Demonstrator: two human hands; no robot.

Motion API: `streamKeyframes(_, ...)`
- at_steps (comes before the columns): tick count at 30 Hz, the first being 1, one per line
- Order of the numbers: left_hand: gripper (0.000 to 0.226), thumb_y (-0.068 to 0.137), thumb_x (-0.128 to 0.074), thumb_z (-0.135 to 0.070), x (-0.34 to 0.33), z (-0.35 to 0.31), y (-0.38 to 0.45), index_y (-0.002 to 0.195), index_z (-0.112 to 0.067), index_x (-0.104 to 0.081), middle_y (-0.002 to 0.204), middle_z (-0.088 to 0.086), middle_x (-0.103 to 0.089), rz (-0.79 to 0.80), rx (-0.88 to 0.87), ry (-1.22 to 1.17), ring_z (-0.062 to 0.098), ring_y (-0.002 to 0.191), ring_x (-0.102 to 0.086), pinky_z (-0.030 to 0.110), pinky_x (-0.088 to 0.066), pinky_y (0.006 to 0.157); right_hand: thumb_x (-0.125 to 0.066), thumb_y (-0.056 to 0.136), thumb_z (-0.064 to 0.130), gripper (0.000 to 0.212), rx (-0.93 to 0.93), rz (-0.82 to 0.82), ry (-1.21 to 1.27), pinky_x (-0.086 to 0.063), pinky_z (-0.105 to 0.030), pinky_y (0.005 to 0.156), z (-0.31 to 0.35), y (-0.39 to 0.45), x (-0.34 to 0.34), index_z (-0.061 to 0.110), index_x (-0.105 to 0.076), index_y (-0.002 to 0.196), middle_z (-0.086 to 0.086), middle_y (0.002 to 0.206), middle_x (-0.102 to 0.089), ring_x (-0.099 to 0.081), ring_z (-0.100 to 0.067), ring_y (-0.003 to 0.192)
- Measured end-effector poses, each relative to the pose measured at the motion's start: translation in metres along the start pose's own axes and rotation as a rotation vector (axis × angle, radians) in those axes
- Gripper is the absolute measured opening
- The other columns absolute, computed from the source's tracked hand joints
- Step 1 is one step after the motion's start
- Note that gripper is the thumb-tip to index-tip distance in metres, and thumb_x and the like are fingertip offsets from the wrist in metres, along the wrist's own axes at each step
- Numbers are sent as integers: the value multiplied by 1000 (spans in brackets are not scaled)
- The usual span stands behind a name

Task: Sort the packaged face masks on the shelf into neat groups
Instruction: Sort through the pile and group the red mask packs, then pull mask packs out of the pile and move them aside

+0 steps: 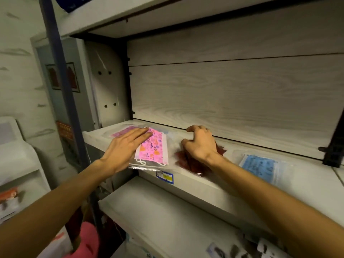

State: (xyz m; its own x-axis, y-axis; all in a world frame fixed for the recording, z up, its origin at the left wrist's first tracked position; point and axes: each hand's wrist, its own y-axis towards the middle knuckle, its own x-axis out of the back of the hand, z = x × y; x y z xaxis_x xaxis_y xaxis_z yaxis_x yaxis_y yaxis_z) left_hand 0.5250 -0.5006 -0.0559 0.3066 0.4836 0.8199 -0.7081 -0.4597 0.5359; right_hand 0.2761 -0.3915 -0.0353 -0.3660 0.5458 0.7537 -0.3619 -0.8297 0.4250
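On the pale wooden shelf [214, 187] lie three groups of packaged masks. A pink patterned pack [155, 149] in clear wrap lies at the left, with another pink pack [122, 132] showing behind it. My left hand [125, 148] rests flat on the pink pack, fingers stretched out. A dark red pack [188, 162] lies in the middle, blurred. My right hand [200, 143] is on top of it with fingers curled down onto it. A blue patterned pack [260, 167] lies apart at the right.
The shelf's back panel [232, 94] is bare wood grain. A blue and yellow price label [164, 177] sticks to the front edge. A lower shelf [167, 224] holds more packs at its right end [242, 250]. A dark bracket [333, 149] stands at the far right.
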Motion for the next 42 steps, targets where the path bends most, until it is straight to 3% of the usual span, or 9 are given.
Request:
streamKeyframes(8,82,89,-77,-33,-23,110,25,158,-24,-33,163,2,-35,-2,-48,2,23,147,-38,42,-47,107,-60,92,35,34,139,117,-109,-45,-38,100,53,46,-65,24,-63,124,-5,134,-61,-53,-25,121)
streamKeyframes(13,86,89,-73,-48,-45,182,43,159,-24,-30,162,1,-36,-11,-27,-25,21,146,-40,42,-44,111,-57,91,36,35,122,145,-125,-45,-37,97,90,84,-104,25,-64,124,-4,132,-62,-54,-26,121)
streamKeyframes(16,86,91,-67,-54,-68,215,56,160,-27,-25,164,-1,-31,50,-49,-38,18,147,-36,41,-38,114,-55,93,36,35,103,128,-161,-42,-36,99,104,106,-128,26,-64,126,-3,134,-62,-51,-25,125)
streamKeyframes(21,78,96,-66,-29,-109,258,78,160,-34,-22,167,-4,-24,168,-137,32,18,150,-31,39,-32,120,-53,97,42,35,45,157,-254,-39,-39,100,103,134,-155,26,-61,127,-3,134,-61,-47,-25,125)
streamKeyframes(24,73,99,-60,-36,-116,275,90,160,-37,-20,167,-4,-23,294,-213,11,18,151,-30,42,-32,121,-53,97,44,36,-11,173,-314,-40,-39,99,97,144,-159,25,-61,127,-6,132,-62,-50,-28,123)
streamKeyframes(27,77,100,-57,-31,-113,284,93,161,-37,-11,169,-4,-18,410,-266,25,18,153,-24,40,-27,124,-52,98,48,38,-57,181,-338,-44,-39,96,94,145,-158,23,-64,125,-8,129,-65,-55,-31,118)
streamKeyframes(32,99,91,-60,-10,-91,286,87,161,-38,4,170,-6,0,506,-186,29,17,156,-11,37,-18,124,-43,100,55,47,-103,173,-366,-43,-41,95,91,135,-148,22,-61,127,-11,130,-64,-53,-33,119)
streamKeyframes(37,71,103,-44,-48,-67,247,74,162,-33,-7,171,-2,-8,452,-103,-16,21,154,-22,41,-25,122,-32,101,63,67,-94,157,-436,-32,-47,112,87,93,-123,20,-39,152,-13,151,-47,-40,-35,137)
streamKeyframes(42,73,99,-21,-70,-39,172,42,161,-31,-21,168,-2,-22,401,-110,-34,22,152,-27,40,-24,123,-27,100,65,72,-69,133,-470,-27,-48,116,80,15,-80,19,-28,156,-12,156,-39,-31,-32,144)
